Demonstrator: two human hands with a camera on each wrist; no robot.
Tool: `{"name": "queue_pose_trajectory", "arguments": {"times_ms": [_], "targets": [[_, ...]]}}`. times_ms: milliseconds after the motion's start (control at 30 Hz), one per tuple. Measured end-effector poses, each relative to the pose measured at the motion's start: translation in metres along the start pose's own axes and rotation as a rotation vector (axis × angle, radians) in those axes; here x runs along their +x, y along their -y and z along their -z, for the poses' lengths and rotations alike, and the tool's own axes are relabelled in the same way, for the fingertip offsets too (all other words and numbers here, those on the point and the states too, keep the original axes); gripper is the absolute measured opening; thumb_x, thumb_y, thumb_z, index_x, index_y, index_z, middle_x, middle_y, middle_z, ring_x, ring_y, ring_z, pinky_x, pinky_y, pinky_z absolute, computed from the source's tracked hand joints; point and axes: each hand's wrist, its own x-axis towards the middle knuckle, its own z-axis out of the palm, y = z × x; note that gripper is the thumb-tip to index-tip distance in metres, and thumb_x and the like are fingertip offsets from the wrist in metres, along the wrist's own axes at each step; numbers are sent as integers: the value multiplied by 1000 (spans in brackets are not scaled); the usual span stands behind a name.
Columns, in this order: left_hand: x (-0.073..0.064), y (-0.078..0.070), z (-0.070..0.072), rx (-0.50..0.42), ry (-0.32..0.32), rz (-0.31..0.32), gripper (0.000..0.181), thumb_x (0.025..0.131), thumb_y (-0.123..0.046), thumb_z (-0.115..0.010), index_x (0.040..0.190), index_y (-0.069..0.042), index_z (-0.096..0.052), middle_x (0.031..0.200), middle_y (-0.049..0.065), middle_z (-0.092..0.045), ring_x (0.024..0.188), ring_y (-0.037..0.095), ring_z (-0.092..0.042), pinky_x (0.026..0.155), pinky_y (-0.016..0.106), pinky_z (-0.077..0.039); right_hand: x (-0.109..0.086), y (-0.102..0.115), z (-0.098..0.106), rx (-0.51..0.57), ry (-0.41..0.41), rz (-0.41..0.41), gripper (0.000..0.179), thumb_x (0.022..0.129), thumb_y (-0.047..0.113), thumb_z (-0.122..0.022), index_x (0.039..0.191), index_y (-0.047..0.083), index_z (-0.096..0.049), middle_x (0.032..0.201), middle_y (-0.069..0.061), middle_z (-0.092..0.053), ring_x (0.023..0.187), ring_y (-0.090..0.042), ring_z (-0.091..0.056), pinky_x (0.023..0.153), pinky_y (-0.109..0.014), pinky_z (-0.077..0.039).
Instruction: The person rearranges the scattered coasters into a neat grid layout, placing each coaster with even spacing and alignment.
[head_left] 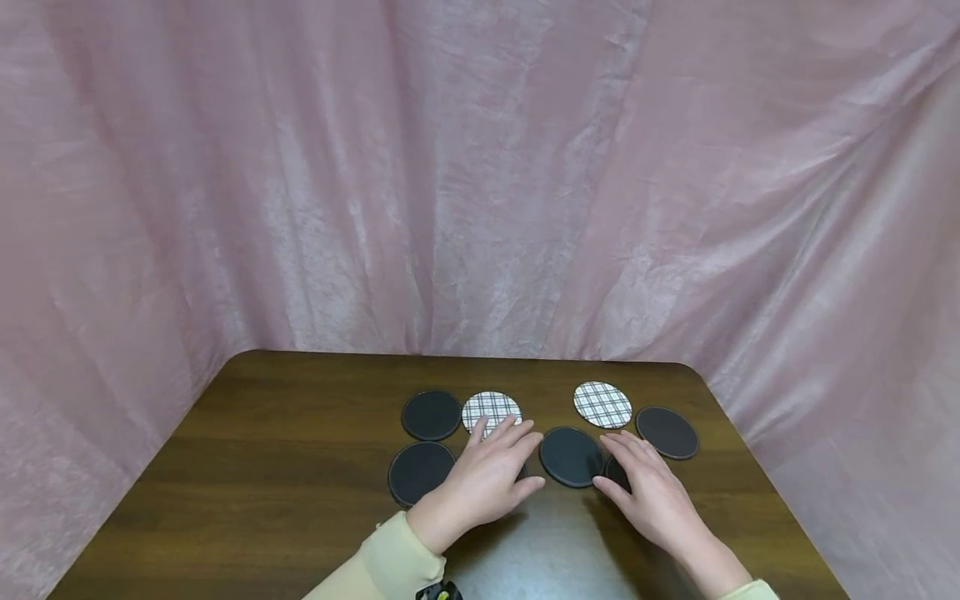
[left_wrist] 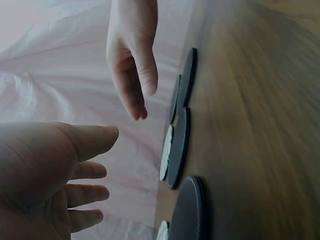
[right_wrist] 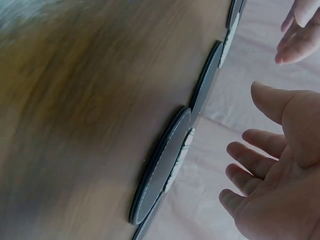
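Both hands hover over the table with nothing held. My left hand (head_left: 491, 471) is spread palm down above the left group of round coasters. Under its fingers lies a white checked coaster (head_left: 487, 407), with a black coaster (head_left: 432, 415) beside it. Nearer the wrist is another black coaster (head_left: 422, 472), and one more is mostly hidden beneath the hand. My right hand (head_left: 651, 492) hangs over the right group, fingers loosely bent. By its fingertips lie a black coaster (head_left: 572, 457) and a partly covered dark one (head_left: 617, 472); beyond them are a checked coaster (head_left: 602, 405) and a black coaster (head_left: 667, 432).
The coasters lie flat on a brown wooden table (head_left: 262, 467) with rounded far corners. A pink curtain (head_left: 480, 183) hangs behind and on both sides of it. A dark band with a device (head_left: 439, 591) shows at the left sleeve.
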Motion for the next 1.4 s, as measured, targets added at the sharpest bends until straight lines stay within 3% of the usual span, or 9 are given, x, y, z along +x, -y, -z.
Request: {"name": "queue_pose_trajectory", "arguments": {"times_ms": [267,467,833,1100,1400], "targets": [[25,-24,-3,13,-34,-17,62,105,-49,-75,157,-18,-62,166,4,-55,159,28,-43,128,65,-29,-10,-10,4,-2,17,-48,61,99,21,-86,151,-1,-63,152,-21,-63,152,-47,-47,125,-67,-31],[31,-38,-10,18,-44,-34,63,104,-50,-76,157,-17,-62,164,5,-57,157,30,-45,126,66,-31,-14,-15,4,-1,-5,-41,61,99,21,-86,150,-2,-63,151,-21,-64,151,-47,-48,124,-68,-33],[30,-32,-13,5,-57,-18,61,104,-46,-78,154,-15,-64,162,7,-59,157,31,-46,126,66,-32,-12,-21,10,6,-14,-68,63,98,23,-87,150,-3,-63,150,-23,-64,149,-50,-49,120,-69,-39],[40,-37,-23,-14,-35,-31,62,104,-47,-77,156,-15,-63,162,7,-58,156,30,-46,126,66,-32,-10,-33,13,-4,61,-116,73,98,28,-88,156,-4,-57,157,-28,-56,150,-53,-45,113,-73,-44],[36,-33,-31,-20,18,-12,64,104,-48,-77,156,-15,-62,164,8,-56,156,32,-46,126,67,-31,-18,-31,8,12,118,-131,83,92,35,-92,157,-3,-56,158,-27,-54,149,-54,-46,109,-73,-47]]}}
